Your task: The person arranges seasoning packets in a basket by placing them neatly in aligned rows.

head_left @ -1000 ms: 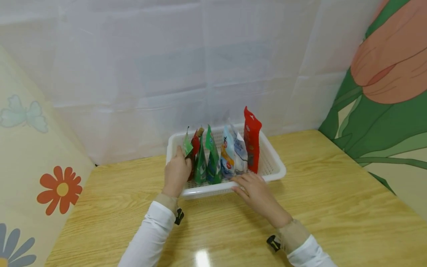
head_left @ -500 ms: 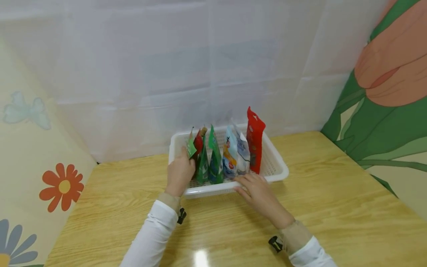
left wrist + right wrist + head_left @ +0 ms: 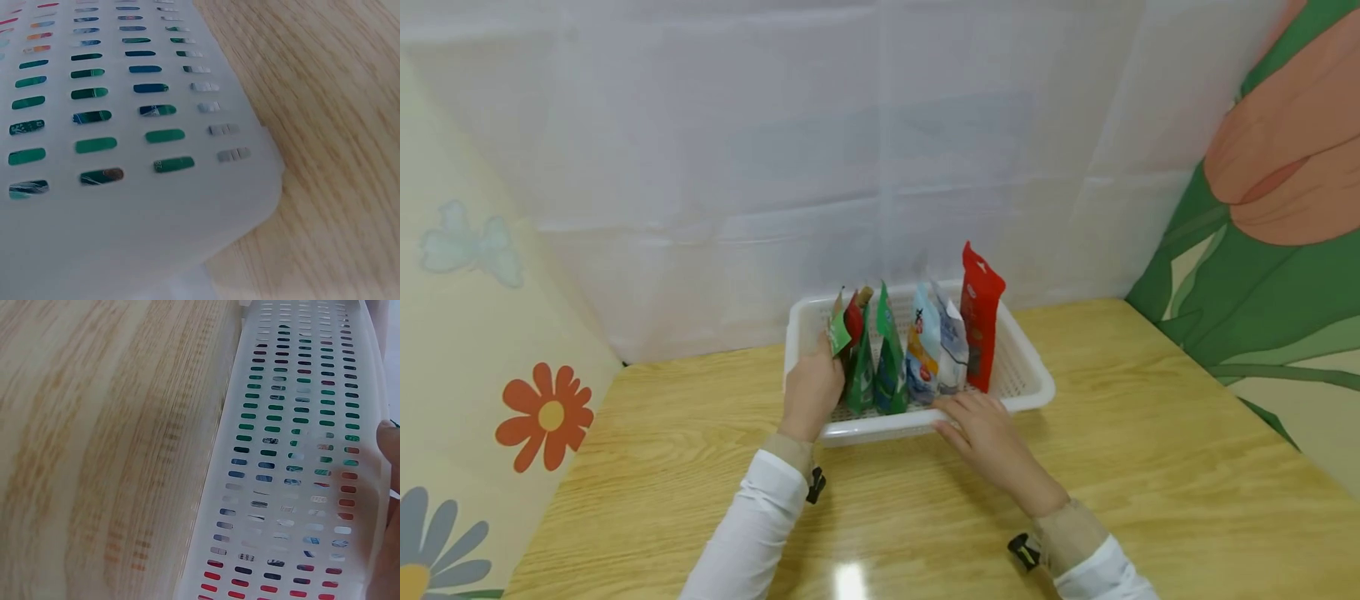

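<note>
A white plastic basket [image 3: 1030, 392] holds several snack packets standing on edge. My left hand [image 3: 812, 390] reaches into its left end and grips a light-green packet [image 3: 839, 335], its fingertips mostly hidden. Beside that packet stand a red one [image 3: 853, 321] and two green packets [image 3: 891, 367]. My right hand [image 3: 988, 433] holds the front rim, fingers over the top and thumb on the outer side. Behind it are a light-blue and orange packet [image 3: 922, 346], a whitish one [image 3: 953, 342] and a tall red packet [image 3: 981, 317]. At its wrist view's right edge, part of my right hand [image 3: 389, 550] shows at the rim.
The basket stands on a wood-grain table [image 3: 700, 450], close to a white sheet [image 3: 722, 167] at the back. Painted panels with flowers [image 3: 550, 415] flank the table on both sides. Through the basket's slots the packets show in the wrist views.
The whole head view has shifted slightly, so everything appears a little farther right. Both hands stay at the same places on the basket, and the packets keep their order.
</note>
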Demonstrator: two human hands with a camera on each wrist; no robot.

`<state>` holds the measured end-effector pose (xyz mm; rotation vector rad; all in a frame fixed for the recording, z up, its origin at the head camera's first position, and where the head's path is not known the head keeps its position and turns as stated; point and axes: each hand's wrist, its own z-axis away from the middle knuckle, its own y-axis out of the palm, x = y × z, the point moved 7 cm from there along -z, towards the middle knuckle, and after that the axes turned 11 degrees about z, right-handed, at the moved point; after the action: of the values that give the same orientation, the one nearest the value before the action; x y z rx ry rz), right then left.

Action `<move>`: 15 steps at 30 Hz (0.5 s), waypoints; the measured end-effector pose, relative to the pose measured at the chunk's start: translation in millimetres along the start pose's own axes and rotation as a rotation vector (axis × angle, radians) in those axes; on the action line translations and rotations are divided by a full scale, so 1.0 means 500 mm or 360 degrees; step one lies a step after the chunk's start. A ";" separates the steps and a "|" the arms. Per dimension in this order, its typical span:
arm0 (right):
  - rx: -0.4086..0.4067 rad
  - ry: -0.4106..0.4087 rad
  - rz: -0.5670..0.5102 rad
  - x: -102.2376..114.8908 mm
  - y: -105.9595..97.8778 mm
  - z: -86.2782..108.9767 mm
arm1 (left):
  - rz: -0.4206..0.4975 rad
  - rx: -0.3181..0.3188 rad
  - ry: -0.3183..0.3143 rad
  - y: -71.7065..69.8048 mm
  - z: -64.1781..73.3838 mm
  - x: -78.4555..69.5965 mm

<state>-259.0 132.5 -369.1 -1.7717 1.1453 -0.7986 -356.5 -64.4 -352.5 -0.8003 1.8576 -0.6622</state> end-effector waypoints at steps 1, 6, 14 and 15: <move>0.0002 0.0001 0.0002 -0.001 0.001 0.000 | 0.0002 -0.0006 0.0010 0.000 0.000 -0.001; -0.0003 0.0008 0.0014 -0.002 0.001 0.001 | -0.0010 -0.0010 0.0025 0.004 -0.001 -0.003; -0.0035 -0.0024 0.0061 0.001 0.003 -0.001 | -0.0017 -0.0051 0.0015 0.001 0.000 0.001; -0.0040 -0.0032 0.0068 0.001 0.004 -0.002 | -0.0012 -0.0056 0.0008 0.000 0.000 0.002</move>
<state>-260.3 131.3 -370.6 -1.7666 1.1808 -0.7427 -356.5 -65.1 -353.0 -0.8296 1.8759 -0.6385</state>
